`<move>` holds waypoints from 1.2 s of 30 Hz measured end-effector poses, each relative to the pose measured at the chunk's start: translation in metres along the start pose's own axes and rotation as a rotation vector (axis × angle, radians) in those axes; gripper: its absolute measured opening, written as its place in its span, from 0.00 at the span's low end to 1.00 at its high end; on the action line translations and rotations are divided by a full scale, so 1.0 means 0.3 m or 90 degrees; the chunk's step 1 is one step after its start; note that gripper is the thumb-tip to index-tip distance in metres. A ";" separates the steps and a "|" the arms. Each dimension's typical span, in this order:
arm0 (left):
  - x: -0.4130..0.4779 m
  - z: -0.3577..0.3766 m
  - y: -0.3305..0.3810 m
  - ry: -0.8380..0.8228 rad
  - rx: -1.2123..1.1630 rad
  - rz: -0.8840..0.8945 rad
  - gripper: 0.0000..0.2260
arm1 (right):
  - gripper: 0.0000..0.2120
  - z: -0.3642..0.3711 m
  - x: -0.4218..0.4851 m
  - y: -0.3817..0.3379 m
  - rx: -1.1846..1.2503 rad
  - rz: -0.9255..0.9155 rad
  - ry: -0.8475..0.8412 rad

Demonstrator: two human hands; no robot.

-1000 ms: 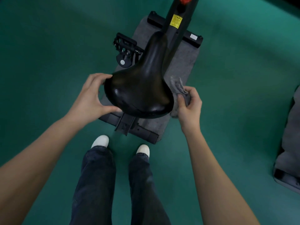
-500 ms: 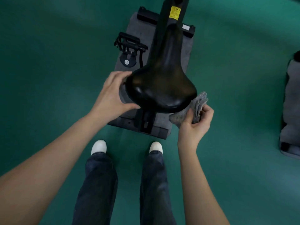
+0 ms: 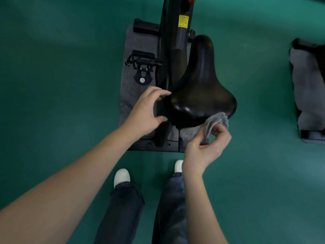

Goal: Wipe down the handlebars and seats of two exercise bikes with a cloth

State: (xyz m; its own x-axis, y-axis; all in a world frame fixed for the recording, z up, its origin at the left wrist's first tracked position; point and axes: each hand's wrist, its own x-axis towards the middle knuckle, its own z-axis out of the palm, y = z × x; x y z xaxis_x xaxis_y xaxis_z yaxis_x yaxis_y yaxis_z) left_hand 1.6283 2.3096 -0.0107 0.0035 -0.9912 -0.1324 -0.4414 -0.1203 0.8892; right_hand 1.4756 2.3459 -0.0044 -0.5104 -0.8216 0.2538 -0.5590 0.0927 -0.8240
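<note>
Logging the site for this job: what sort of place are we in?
Probably a gym or fitness room: an exercise bike with black seat and pedal stands on a grey mat over green flooring; a second mat lies at the right.

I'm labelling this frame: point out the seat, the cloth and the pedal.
seat (image 3: 202, 88): head view, middle of its top.
cloth (image 3: 216, 120): head view, its bunched upper fold.
pedal (image 3: 140, 61): head view, middle of its cage.
</note>
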 end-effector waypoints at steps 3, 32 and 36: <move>0.015 -0.044 -0.009 -0.049 -0.028 -0.005 0.26 | 0.10 0.059 -0.074 -0.050 -0.011 0.039 0.019; 0.087 -0.157 -0.059 -0.075 -0.127 -0.082 0.20 | 0.10 0.298 -0.201 -0.252 0.019 0.142 0.053; 0.069 -0.110 -0.013 -0.083 -0.081 -0.044 0.16 | 0.12 0.095 -0.177 -0.217 0.012 0.059 0.061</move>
State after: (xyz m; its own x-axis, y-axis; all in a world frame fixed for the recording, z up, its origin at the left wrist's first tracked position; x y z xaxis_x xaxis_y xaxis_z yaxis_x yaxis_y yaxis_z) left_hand 1.6597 2.2879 -0.0025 -0.0905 -0.9658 -0.2432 -0.3272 -0.2018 0.9232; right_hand 1.5577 2.3676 0.0214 -0.6200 -0.7524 0.2225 -0.4947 0.1547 -0.8552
